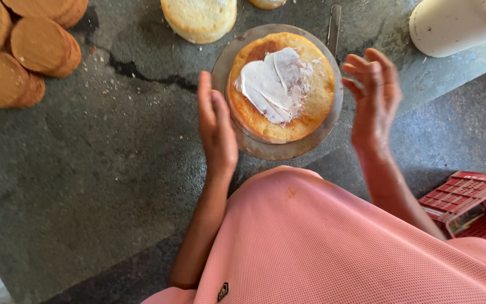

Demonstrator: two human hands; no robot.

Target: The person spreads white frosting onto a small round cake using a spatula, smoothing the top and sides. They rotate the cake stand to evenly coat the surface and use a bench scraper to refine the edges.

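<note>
Fingers (209, 95) of the left hand (216, 132) are stretched out straight and held together, pointing away from me, and they grip nothing. This hand stands on its edge just beside the left rim of the round metal plate (279, 151); I cannot tell if it touches the rim. On the other side the right hand (373, 98) is open too, its fingers (367, 65) a little curled and spread, empty, near the right rim but apart from it.

Between both hands lies the round cake layer (305, 104), flat on the plate, golden brown. It is round, so I see no long axis. On its top sits a patch of white cream (274, 83), which runs from the upper right toward the lower middle. The plate rests on the dark grey worktop (113, 163).

Further away I see brown cake rounds (23, 50) stacked at the far left, a pale cake layer (199, 19) beyond the plate, a white container (451, 25) at the far right and a red crate (473, 202) low on the right.
</note>
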